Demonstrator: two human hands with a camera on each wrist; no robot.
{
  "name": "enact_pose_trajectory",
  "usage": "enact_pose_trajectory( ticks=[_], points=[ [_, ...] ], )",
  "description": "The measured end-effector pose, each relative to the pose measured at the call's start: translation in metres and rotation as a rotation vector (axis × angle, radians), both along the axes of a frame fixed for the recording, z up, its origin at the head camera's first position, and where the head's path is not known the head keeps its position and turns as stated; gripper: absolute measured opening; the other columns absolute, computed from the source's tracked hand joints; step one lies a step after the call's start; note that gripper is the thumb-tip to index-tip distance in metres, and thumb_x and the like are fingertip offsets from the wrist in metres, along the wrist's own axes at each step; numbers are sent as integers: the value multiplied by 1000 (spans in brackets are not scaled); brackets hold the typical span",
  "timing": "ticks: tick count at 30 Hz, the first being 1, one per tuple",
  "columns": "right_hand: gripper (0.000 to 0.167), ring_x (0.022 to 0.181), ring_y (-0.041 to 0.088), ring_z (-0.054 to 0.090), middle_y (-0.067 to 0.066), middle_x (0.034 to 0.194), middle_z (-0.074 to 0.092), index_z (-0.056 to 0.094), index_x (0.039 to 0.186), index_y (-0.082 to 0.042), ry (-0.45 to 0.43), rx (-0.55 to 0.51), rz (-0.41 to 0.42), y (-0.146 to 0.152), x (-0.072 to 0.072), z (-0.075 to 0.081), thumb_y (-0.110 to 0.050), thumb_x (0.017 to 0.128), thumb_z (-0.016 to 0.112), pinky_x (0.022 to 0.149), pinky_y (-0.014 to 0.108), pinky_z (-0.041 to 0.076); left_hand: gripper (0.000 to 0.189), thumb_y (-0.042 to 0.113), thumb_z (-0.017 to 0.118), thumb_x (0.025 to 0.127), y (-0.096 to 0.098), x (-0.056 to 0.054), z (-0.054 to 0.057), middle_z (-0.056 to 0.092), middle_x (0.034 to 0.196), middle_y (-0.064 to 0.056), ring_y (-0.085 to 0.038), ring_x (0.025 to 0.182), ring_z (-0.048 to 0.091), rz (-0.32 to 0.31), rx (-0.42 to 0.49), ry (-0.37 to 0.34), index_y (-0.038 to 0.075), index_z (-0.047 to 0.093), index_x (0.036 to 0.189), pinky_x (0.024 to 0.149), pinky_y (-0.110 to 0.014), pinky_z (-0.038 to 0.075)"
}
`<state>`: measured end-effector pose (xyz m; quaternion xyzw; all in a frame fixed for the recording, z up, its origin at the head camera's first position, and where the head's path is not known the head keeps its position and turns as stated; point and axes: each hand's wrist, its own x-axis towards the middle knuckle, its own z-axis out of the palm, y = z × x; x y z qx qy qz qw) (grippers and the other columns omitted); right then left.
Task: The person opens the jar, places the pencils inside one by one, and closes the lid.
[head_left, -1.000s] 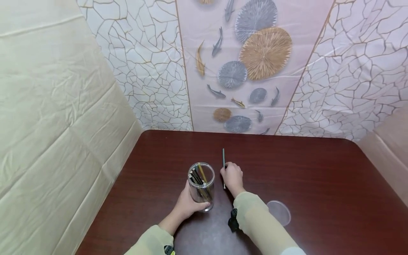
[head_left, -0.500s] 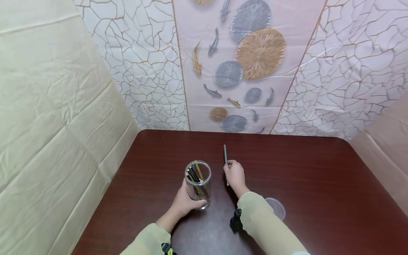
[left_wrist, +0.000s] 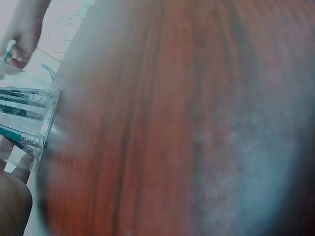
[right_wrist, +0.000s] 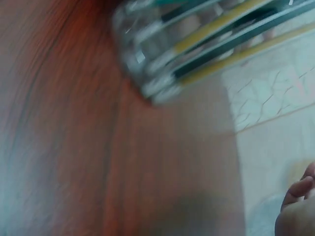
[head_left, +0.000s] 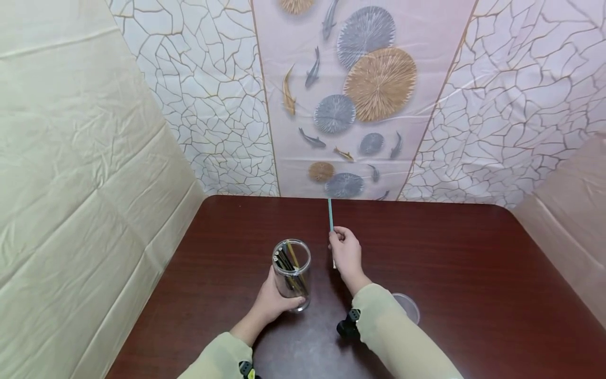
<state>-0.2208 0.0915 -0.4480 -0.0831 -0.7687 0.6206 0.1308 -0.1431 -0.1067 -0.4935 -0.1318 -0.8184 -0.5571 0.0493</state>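
In the head view, my left hand (head_left: 271, 300) grips a clear round jar (head_left: 305, 279) around its lower side. Several pencils (head_left: 284, 258), dark and yellow ones, lean inside it. To the right of the jar, my right hand (head_left: 347, 255) pinches a teal pencil (head_left: 330, 213) between thumb and fingers. Its coloured end points away from me and its pale end shows below the hand. The left wrist view catches the jar base (left_wrist: 51, 113) with metal pencil ferrules against it. At the right wrist view's edge, curled fingers (right_wrist: 295, 196) are partly visible.
A clear round lid (head_left: 408, 306) lies on the dark red-brown table (head_left: 450, 252), partly covered by my right sleeve. Patterned cloth (head_left: 227, 131) hangs behind the table's far edge, and pale cloth panels stand on both sides.
My right hand has raised the teal pencil and moved it slightly farther from me. The left hand still holds the jar in place. The whole head view has shifted a little.
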Motion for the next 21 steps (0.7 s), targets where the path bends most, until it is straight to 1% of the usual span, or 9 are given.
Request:
enact_pose_trajectory(
  ticks=[3, 4, 5, 10, 11, 12, 17, 19, 21],
  points=[
    [27, 63, 17, 57, 4, 76, 56, 63, 108, -1, 44, -68, 31, -5, 3, 13, -21, 90, 63, 52, 22, 42, 99, 23, 88, 57, 0, 0, -1, 58, 120, -10, -23, 109, 53, -1, 0, 9, 10, 31, 137, 94, -38, 41],
    [27, 62, 15, 56, 4, 76, 56, 63, 108, 0, 52, -82, 43, -7, 7, 22, -21, 89, 63, 52, 22, 41, 98, 21, 88, 58, 0, 3, 5, 58, 121, -11, -24, 109, 53, -3, -2, 3, 9, 31, 137, 94, -38, 41],
    [27, 61, 14, 56, 3, 76, 56, 63, 107, 0, 62, -88, 53, -10, 10, 31, -20, 90, 63, 53, 22, 41, 98, 22, 88, 58, 0, 2, 5, 57, 121, -11, -24, 109, 53, -4, -4, 4, 9, 31, 137, 94, -38, 41],
    [26, 60, 9, 57, 2, 75, 58, 63, 107, 3, 138, -132, 87, -21, 19, 56, -18, 91, 62, 56, 22, 43, 98, 22, 88, 58, -1, 1, 4, 57, 121, -12, -25, 109, 53, -4, -7, -5, 8, 31, 137, 93, -41, 41],
    [26, 60, 9, 57, 2, 75, 58, 64, 107, 2, 156, -145, 91, -22, 18, 57, -18, 91, 62, 56, 22, 44, 99, 24, 88, 57, -1, -1, -2, 58, 121, -11, -24, 109, 54, -4, -4, 0, 9, 31, 137, 93, -40, 41],
    [27, 60, 9, 58, 2, 74, 59, 64, 108, 3, 172, -156, 94, -24, 17, 57, -19, 91, 62, 56, 22, 45, 98, 24, 88, 57, -2, -1, -2, 58, 120, -11, -24, 109, 54, -4, -3, -1, 9, 32, 136, 93, -41, 41],
    [25, 63, 12, 60, 3, 72, 61, 65, 107, -1, 230, -232, 92, -29, 19, 78, -21, 92, 60, 59, 24, 49, 96, 26, 88, 58, -2, -1, -1, 58, 120, -8, -23, 110, 53, -7, -6, -18, 12, 32, 136, 93, -41, 41],
    [25, 64, 13, 60, 3, 70, 62, 65, 107, -3, 257, -264, 98, -30, 20, 86, -23, 92, 60, 60, 25, 49, 96, 25, 88, 59, -2, -1, 0, 58, 121, -7, -21, 111, 53, -6, -15, -32, 14, 32, 136, 93, -40, 41],
    [24, 65, 15, 60, 4, 69, 62, 65, 107, -3, 287, -302, 117, -31, 23, 92, -22, 92, 61, 61, 26, 50, 95, 22, 88, 60, -1, 0, 3, 57, 122, -7, -21, 111, 52, -6, -18, -46, 14, 32, 136, 93, -40, 40]
  ],
)
